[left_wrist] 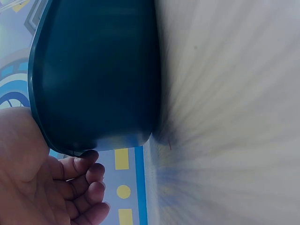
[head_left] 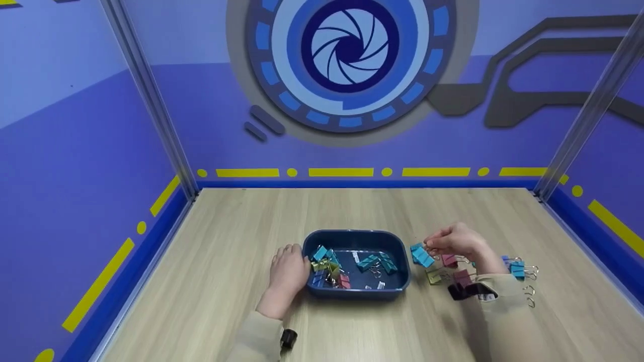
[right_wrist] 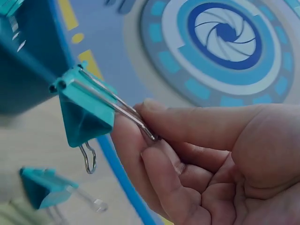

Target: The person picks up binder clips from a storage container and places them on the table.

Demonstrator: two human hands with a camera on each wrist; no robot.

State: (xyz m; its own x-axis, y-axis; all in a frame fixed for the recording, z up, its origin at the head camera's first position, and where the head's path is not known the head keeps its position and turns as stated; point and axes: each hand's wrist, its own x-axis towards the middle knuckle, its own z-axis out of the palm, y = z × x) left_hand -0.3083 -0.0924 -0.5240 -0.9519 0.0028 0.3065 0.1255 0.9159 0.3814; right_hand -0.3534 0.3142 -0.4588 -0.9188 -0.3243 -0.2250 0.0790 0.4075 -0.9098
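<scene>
My left hand (head_left: 289, 269) holds the left rim of a dark blue plastic box (head_left: 352, 293); in the left wrist view the thumb goes behind the box wall (left_wrist: 98, 75) and the fingers curl loosely near its corner. Just right of the box, my right hand (head_left: 459, 240) pinches a teal binder clip (right_wrist: 86, 110) by its wire handle, between thumb and fingers. That clip hangs in the air. Below it another teal binder clip (right_wrist: 44, 187) lies on the table. Inside the box are teal clips (head_left: 387, 263), yellow-green clips (head_left: 332, 271), a pink clip (head_left: 344, 281) and blue ones.
More binder clips lie under and beside my right forearm: a yellow-green one (head_left: 433, 277), pink ones (head_left: 449, 260) and a teal one (head_left: 517, 270). The wooden table (head_left: 241, 226) is bounded by purple-blue panels (head_left: 201, 125) at the back and sides.
</scene>
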